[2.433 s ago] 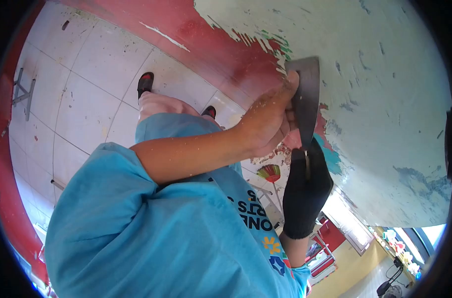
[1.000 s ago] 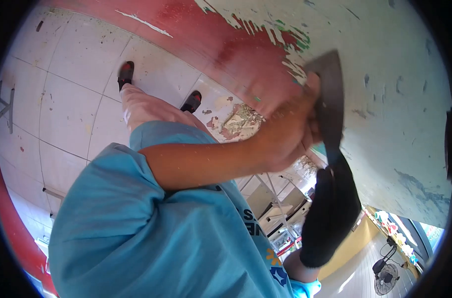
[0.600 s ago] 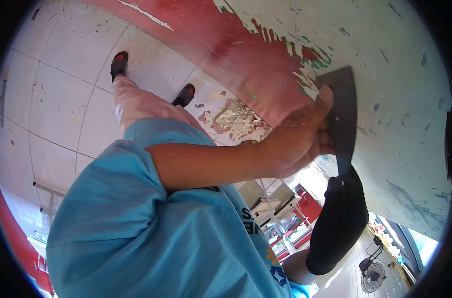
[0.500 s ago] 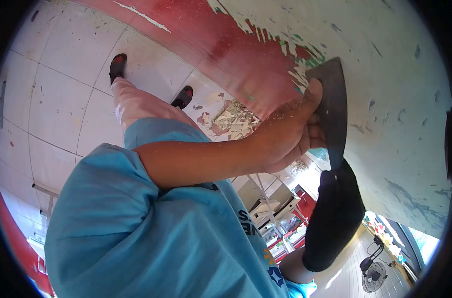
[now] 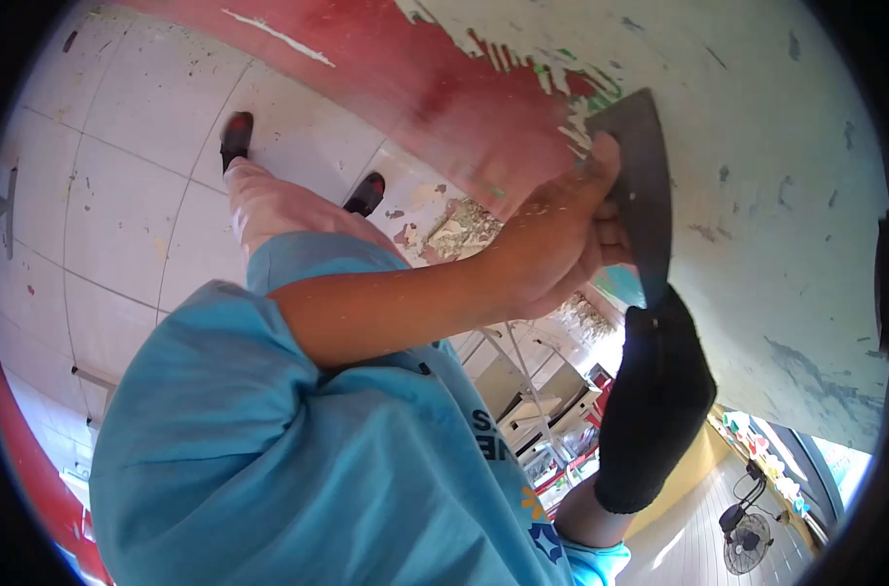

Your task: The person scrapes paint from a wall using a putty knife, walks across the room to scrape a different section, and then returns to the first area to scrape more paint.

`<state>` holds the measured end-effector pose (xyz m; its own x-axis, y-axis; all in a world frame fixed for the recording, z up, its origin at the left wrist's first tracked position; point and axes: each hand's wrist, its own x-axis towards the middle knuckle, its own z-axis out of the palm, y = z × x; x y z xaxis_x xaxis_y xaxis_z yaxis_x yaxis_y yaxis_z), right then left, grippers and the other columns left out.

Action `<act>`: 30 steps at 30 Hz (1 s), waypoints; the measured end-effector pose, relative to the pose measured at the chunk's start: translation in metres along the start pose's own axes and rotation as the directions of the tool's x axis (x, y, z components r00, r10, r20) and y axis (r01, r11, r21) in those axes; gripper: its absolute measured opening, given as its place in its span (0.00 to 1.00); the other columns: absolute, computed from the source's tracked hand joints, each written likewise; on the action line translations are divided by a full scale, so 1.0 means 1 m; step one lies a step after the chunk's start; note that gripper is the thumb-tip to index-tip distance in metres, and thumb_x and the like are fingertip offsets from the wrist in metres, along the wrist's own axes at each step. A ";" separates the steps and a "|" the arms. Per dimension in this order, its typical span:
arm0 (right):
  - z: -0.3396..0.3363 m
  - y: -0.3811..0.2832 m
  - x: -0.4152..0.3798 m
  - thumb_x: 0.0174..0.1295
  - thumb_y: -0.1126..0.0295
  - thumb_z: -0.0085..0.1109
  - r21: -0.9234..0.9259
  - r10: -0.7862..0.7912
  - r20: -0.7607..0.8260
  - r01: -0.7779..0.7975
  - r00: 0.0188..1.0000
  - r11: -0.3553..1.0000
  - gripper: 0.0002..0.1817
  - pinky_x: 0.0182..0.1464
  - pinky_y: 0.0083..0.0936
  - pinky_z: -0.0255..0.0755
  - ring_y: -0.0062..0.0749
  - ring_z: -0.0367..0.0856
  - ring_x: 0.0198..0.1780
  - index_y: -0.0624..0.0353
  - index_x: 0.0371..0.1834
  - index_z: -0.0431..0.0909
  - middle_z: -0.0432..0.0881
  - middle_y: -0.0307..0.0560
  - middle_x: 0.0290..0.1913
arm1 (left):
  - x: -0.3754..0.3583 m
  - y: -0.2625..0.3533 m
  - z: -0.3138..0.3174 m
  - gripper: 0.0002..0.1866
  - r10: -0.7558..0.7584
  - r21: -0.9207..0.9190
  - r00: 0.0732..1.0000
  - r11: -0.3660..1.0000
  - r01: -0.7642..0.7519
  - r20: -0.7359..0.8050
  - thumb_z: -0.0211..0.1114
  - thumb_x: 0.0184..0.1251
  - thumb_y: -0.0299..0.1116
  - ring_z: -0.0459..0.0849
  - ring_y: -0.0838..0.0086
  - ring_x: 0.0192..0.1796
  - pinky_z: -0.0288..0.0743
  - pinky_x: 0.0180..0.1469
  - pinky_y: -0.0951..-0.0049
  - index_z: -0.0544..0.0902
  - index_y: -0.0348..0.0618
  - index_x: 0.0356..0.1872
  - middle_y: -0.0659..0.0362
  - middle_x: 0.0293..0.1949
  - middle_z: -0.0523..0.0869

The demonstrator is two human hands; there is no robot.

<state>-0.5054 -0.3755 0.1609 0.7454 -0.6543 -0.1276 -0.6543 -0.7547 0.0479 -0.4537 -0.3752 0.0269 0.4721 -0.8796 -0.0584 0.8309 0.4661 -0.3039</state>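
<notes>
A dark metal paint scraper [image 5: 647,195] lies against the wall with its wide edge near the jagged border of red and pale paint. My left hand [image 5: 571,230], bare, pinches the blade, the thumb on its near face and the fingers curled partly behind it. The narrow end of the scraper runs into my right hand [image 5: 659,400], which wears a black glove and is closed around it; the glove hides the handle. Strips and flecks of green and cream show along the border next to the blade. Small chips cling to my left forearm.
Peeled paint debris [image 5: 459,230] lies on the tiled floor [image 5: 122,195] at the wall's foot, near my dark shoes [image 5: 366,195]. The pale wall surface [image 5: 757,195] has grey scuffs. Behind my arms stand white furniture pieces [image 5: 537,391]. A fan [image 5: 747,542] shows at lower right.
My view has shifted slightly, so the wall and its paint marks sit higher in it. The scraper and both hands appear a little higher and further left. Both hands keep their hold.
</notes>
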 end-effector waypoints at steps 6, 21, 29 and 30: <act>-0.001 -0.002 -0.007 0.53 0.76 0.57 -0.161 0.005 -0.009 -0.006 1.000 0.987 0.12 0.37 0.27 0.73 0.38 0.79 0.32 0.64 0.42 0.77 0.80 0.52 0.32 | -0.003 -0.005 0.010 0.25 -0.056 -0.035 0.998 0.998 0.055 -0.036 0.44 0.65 0.57 0.80 0.75 0.38 0.73 0.44 0.72 0.73 0.44 0.42 0.59 0.37 0.81; -0.003 -0.010 0.006 0.52 0.76 0.55 -0.098 -0.015 0.078 0.023 0.997 0.995 0.15 0.42 0.25 0.73 0.36 0.80 0.35 0.64 0.44 0.76 0.81 0.51 0.37 | 0.002 -0.002 -0.002 0.23 0.022 -0.080 0.997 0.996 -0.028 -0.074 0.42 0.66 0.56 0.80 0.76 0.34 0.75 0.40 0.73 0.72 0.46 0.39 0.61 0.31 0.80; -0.048 0.005 -0.019 0.59 0.69 0.47 0.512 0.061 0.242 -0.181 0.968 0.840 0.22 0.17 0.07 0.54 0.12 0.63 0.15 0.67 0.57 0.62 0.74 0.45 0.30 | -0.008 -0.007 0.027 0.25 -0.194 -0.222 0.978 0.953 0.206 0.073 0.39 0.66 0.56 0.80 0.72 0.37 0.75 0.44 0.70 0.72 0.43 0.38 0.59 0.32 0.80; -0.050 0.004 -0.019 0.59 0.69 0.47 0.509 0.063 0.243 -0.182 0.968 0.841 0.22 0.17 0.07 0.54 0.12 0.63 0.15 0.67 0.57 0.62 0.74 0.45 0.30 | -0.009 -0.006 0.029 0.25 -0.194 -0.226 0.978 0.952 0.206 0.073 0.39 0.66 0.56 0.80 0.72 0.37 0.75 0.44 0.70 0.72 0.43 0.38 0.59 0.32 0.80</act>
<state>-0.5159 -0.3689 0.2131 0.6493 -0.6691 -0.3615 -0.7514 -0.4912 -0.4405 -0.4543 -0.3674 0.0565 0.3220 -0.9441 0.0710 0.8219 0.2415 -0.5160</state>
